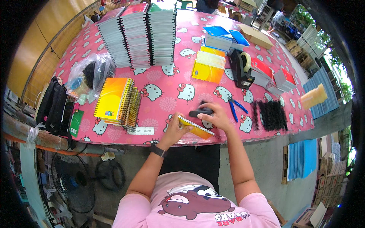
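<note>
My left hand grips a small yellow notebook by its left end, near the table's front edge. The notebook is tilted, with a row of white along its upper edge that looks like a punched or bound spine. Just above it, my right hand is closed on a black rounded object, whose kind I cannot make out. Right of that hand lie blue-handled pliers and a bunch of black spiral coils. Spiral-bound yellow notebooks are stacked to the left.
Tall stacks of bound books stand at the back left. Behind the pliers is a black tape dispenser, among yellow, blue and red paper stacks. A plastic bag and black pouch lie left.
</note>
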The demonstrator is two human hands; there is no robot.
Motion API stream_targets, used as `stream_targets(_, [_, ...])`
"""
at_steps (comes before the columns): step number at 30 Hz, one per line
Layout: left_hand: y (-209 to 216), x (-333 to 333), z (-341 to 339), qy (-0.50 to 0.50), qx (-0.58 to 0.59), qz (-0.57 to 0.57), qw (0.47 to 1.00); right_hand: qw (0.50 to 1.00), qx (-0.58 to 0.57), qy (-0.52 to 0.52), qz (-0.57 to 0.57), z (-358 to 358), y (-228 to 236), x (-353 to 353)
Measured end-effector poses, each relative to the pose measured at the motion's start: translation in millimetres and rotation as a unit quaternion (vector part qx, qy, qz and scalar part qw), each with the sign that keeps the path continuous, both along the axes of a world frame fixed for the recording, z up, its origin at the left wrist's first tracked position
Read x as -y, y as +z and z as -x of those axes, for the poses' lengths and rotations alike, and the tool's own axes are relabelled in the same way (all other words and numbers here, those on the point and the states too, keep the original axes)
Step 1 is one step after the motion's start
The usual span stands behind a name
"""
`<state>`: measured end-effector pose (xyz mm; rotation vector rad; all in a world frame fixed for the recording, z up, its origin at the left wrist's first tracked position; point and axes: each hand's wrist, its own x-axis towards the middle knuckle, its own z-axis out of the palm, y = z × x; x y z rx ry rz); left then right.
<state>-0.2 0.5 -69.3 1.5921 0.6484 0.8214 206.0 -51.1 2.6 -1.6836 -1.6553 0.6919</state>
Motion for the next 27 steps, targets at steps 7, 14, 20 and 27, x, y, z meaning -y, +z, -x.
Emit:
stream_targets(7, [18,4,-5,0.069,-0.054,-0.204,0.975,0.992,-0.005,0.014,-0.129,51,32,19])
stream_targets(14, [63,16,-5,0.124,0.035,-0.038,0.991,0.983,0.064,0.022,-0.171,57,40,33])
stream_targets(20, [76,20,2,0.096,0.013,-0.052,0.994,0.983,-0.044,0.002,-0.180,65,48,40])
stream_targets(27, [69,21,3,0.120,0.050,-0.053,0.990,0.976,-0.053,0.027,-0.209,71,52,41])
